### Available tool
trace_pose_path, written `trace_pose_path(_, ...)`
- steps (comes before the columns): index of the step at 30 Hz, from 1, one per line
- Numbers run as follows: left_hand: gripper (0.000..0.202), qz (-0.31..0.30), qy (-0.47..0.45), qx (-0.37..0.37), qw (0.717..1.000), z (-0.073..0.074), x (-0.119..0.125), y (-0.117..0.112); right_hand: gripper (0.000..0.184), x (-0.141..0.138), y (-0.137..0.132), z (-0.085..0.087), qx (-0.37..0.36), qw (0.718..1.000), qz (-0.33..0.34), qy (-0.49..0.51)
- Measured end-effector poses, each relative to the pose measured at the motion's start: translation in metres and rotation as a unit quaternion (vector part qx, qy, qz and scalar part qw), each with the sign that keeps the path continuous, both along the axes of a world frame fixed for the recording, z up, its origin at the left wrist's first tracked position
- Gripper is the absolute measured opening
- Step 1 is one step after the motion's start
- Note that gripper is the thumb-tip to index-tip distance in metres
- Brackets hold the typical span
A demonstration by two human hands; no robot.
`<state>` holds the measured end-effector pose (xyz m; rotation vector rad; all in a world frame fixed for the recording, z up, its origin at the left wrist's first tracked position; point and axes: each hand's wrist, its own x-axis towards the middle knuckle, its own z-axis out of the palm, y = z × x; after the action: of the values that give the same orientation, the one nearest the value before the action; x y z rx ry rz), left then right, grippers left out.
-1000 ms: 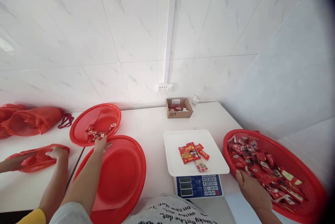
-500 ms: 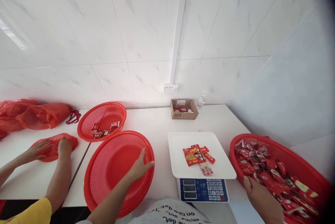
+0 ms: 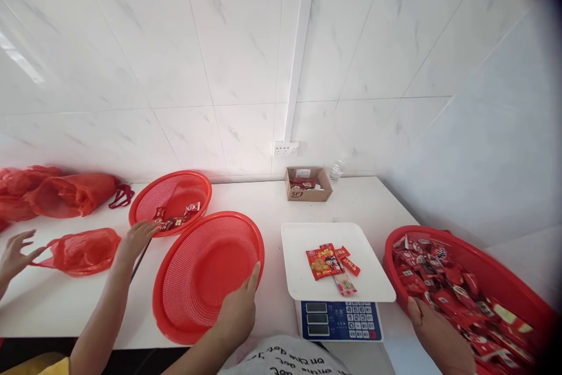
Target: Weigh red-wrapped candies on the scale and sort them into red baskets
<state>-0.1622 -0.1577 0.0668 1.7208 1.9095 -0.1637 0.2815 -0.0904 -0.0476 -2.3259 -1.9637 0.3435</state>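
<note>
My left hand (image 3: 239,312) grips the near right rim of a red plastic basket (image 3: 161,305) with perforated sides, its thumb inside the rim. Nothing lies in this basket. At the right, my right hand (image 3: 441,337) holds the left rim of another red basket (image 3: 478,255), which is filled with small red snack packets (image 3: 452,299); its fingers are mostly hidden. Between my hands stands a digital scale (image 3: 338,321) with a white tray (image 3: 302,240). Several snack packets (image 3: 324,262) rest on that tray.
A third red basket (image 3: 151,188) with a few packets stands behind mine. Left of it, a co-worker's hands (image 3: 136,240) are beside a red bag (image 3: 85,251). More red bags (image 3: 74,193) lie by the wall. A cardboard box (image 3: 309,193) and clear plastic item (image 3: 336,170) sit behind the scale.
My left hand has closed on its basket's rim, and that basket has shifted right and away from me. The co-worker's hands have moved apart around the red bag. My right hand stays put.
</note>
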Motion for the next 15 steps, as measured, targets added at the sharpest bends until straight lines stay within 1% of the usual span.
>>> trace_pose_path(3,0.081,-0.029,-0.009,0.046,0.998,0.024,-0.008,0.007,0.041,-0.002,0.000,0.002,-0.006,1.000,-0.006,0.006)
trace_pose_path(4,0.079,-0.034,-0.012,0.062,0.997,0.029,-0.011,0.011,0.042,-0.003,0.000,0.003,-0.009,1.000,-0.011,0.005)
trace_pose_path(6,0.072,-0.036,-0.008,0.094,0.995,0.035,-0.019,0.021,0.044,-0.004,0.000,0.006,-0.015,1.000,-0.023,0.003)
trace_pose_path(8,0.065,-0.030,0.001,0.121,0.992,0.034,-0.026,0.034,0.043,-0.004,-0.001,0.009,-0.012,1.000,-0.019,0.005)
trace_pose_path(11,0.056,-0.022,0.004,0.146,0.989,0.026,-0.036,0.059,0.042,-0.006,-0.001,0.013,-0.005,1.000,-0.004,0.009)
trace_pose_path(13,0.048,-0.024,0.007,0.146,0.989,0.020,-0.039,0.075,0.045,-0.008,-0.001,0.014,-0.018,1.000,-0.020,0.006)
trace_pose_path(15,0.034,-0.023,0.015,0.137,0.990,0.014,-0.038,0.089,0.047,-0.008,-0.001,0.013,-0.022,0.999,-0.032,0.003)
